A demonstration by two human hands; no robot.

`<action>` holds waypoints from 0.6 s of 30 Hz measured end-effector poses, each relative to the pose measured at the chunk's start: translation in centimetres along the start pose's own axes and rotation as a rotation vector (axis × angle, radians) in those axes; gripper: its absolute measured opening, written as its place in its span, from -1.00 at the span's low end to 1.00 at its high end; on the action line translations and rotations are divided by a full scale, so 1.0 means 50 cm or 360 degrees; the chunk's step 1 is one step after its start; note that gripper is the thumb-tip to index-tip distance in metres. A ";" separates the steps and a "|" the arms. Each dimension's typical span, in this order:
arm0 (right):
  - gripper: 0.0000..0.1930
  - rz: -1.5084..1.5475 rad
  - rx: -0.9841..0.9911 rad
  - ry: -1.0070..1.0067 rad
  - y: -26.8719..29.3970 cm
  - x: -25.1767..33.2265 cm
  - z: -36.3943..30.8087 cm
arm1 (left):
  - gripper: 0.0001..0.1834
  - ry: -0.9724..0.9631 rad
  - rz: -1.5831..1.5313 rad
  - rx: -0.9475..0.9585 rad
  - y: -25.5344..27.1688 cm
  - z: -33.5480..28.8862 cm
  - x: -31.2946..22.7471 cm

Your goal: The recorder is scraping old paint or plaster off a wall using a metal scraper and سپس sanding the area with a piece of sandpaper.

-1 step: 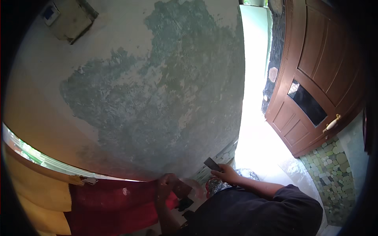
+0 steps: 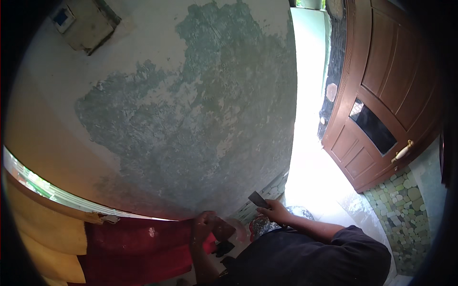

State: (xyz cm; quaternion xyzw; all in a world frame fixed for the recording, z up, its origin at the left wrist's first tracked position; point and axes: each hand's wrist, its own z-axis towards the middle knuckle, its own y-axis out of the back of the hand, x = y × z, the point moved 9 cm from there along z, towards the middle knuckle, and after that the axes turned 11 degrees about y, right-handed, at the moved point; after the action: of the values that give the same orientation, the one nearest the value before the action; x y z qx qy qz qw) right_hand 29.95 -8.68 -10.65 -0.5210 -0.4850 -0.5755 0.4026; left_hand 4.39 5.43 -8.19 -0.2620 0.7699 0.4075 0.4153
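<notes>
My right hand [image 2: 276,212], at the lower centre, is closed around a putty knife with a flat dark blade [image 2: 257,199] that points up and left. My left hand [image 2: 204,222] is a little further left, in front of a dark red cloth [image 2: 138,248]. Its fingers are curled in at a reddish-brown flat piece [image 2: 223,230] whose kind I cannot make out. Ahead stands a wall [image 2: 191,119] with a large rough grey-green patch where the pale coating is gone. Neither the knife nor my left hand clearly touches it.
A brown panelled door [image 2: 353,143] stands ajar at the right, beside a bright doorway [image 2: 310,119]. Pebble tiles [image 2: 400,205] cover the lower right wall. A box [image 2: 88,26] is fixed at the upper left. Yellow cloth [image 2: 45,229] hangs at the lower left.
</notes>
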 end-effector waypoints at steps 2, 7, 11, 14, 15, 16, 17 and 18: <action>-0.67 0.0240 -0.0031 -0.0229 0.014 -0.039 -0.006 | -0.74 0.0072 0.0024 0.0083 -0.055 0.001 -0.020; -0.76 0.0346 -0.0075 -0.0045 0.059 0.002 0.019 | -0.66 -0.0040 0.0203 0.0178 -0.196 0.014 -0.029; -0.80 -0.0812 0.0086 0.0899 0.082 0.174 0.044 | -0.54 -0.0018 0.0072 0.0416 -0.312 -0.006 -0.090; -0.77 -0.1169 0.0247 0.1098 0.070 0.241 0.063 | -0.50 -0.0096 0.0194 0.0392 -0.366 0.012 -0.122; -0.78 -0.1296 0.0482 0.1168 0.053 0.257 0.061 | -0.51 -0.0122 0.0383 0.0351 -0.383 0.021 -0.129; -0.77 -0.1419 0.0713 0.1225 0.040 0.259 0.052 | -0.51 -0.0129 0.0372 0.0342 -0.399 0.024 -0.135; -0.77 -0.1419 0.0786 0.1200 0.043 0.246 0.054 | -0.57 -0.0459 0.0622 0.0199 -0.413 0.017 -0.170; -0.77 -0.1425 0.0794 0.1208 0.051 0.231 0.056 | -0.63 -0.0785 0.0872 0.0051 -0.431 0.003 -0.197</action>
State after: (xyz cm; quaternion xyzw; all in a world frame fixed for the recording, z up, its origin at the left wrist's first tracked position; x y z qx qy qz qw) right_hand 31.45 -5.97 1.12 0.0817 -0.5989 -0.7023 0.3761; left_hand 25.54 -5.26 -8.67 0.0665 0.6945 0.5424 0.4679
